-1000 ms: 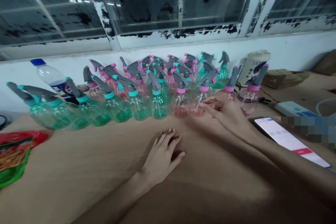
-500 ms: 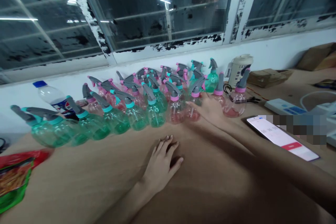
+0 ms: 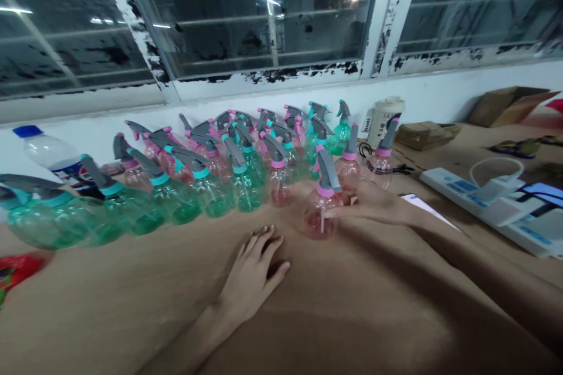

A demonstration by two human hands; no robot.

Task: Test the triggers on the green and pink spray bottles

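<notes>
My right hand (image 3: 367,199) grips the body of a pink spray bottle (image 3: 317,224) with a grey trigger head and pink collar. That bottle is upright, nearer to me than the row behind it. On the bare table (image 3: 185,293), my left hand (image 3: 253,269) lies open with its fingers spread, touching no bottle. In front of the hands stand several more bottles, among them a green spray bottle (image 3: 248,193) and a pink spray bottle (image 3: 280,187) with a little liquid inside. Part of my right hand's fingers is hidden behind the held bottle.
A cola bottle (image 3: 50,152) with a blue cap stands far left, near a red packet (image 3: 21,269). To the right are a lidded cup (image 3: 385,114), a phone (image 3: 426,211), a white power strip (image 3: 484,211) and cardboard boxes (image 3: 497,106). A window wall rises behind.
My right hand has drawn a pink spray bottle out of the front row toward me. My left hand stays resting on the table. The view has shifted to the right.
</notes>
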